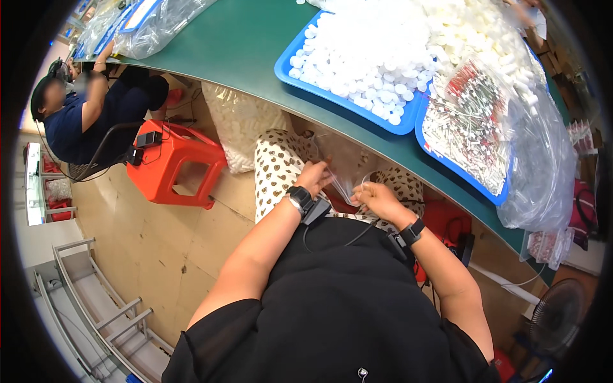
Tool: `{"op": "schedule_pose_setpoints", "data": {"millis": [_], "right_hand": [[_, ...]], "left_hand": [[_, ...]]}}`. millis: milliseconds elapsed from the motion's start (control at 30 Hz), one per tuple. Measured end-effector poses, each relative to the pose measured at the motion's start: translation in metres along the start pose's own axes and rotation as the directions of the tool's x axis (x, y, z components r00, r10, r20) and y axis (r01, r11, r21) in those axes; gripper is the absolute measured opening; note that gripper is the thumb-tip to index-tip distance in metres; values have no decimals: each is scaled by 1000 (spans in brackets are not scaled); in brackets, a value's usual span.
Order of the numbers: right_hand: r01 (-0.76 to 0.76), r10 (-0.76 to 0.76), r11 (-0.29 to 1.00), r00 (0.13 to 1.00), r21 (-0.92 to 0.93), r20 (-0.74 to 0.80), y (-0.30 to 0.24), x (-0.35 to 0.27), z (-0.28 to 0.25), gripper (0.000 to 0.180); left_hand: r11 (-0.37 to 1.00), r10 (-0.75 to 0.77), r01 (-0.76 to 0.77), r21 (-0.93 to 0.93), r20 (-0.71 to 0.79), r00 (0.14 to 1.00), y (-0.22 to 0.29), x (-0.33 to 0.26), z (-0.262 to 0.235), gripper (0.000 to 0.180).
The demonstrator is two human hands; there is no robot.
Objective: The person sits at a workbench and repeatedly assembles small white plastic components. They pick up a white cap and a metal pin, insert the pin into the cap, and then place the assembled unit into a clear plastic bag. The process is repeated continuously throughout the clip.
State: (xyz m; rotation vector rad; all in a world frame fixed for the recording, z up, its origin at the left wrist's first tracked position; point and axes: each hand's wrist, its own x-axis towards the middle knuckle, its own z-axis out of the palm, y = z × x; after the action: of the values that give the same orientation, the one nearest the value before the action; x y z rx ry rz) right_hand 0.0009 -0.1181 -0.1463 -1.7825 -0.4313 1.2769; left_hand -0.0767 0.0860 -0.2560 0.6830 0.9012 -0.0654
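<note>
Closely pinched, fingertips to thumbs with almost no gap, my grip has thin clear plastic film on both sides: my left hand [311, 177] on one edge, my right hand [383, 203] on the other. The clear plastic film [343, 188] is between them, above my lap in heart-patterned trousers [276, 159], short of the counter's edge. From here, I judge it could slip, since only fingertips secure something so slick; pulling unevenly could stretch or split it. A black cord [361, 235] curves just below my hands and might catch if I drew them back carelessly.

As for direction, its bright edges slant from my left fingertips down and rightward to my right ones. Some seems to reach away from me toward the counter, but it is so see-through that I cannot tell its long axis for certain.

Beyond, on the green counter [236, 54], a blue tray [345, 102] is heaped with white round caps [377, 57]; to its right, another blue tray [465, 175] carries thin metal-and-white pieces [469, 127]. Farther off, past a red stool [169, 163], a co-worker [73, 131] sits at the left
</note>
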Motion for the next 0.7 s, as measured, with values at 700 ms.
{"op": "schedule_pose_setpoints", "data": {"millis": [700], "right_hand": [[-17, 286, 841, 863, 541, -416, 75, 66, -47, 15]], "left_hand": [[549, 390, -447, 706, 256, 884, 70, 43, 18, 46]]}}
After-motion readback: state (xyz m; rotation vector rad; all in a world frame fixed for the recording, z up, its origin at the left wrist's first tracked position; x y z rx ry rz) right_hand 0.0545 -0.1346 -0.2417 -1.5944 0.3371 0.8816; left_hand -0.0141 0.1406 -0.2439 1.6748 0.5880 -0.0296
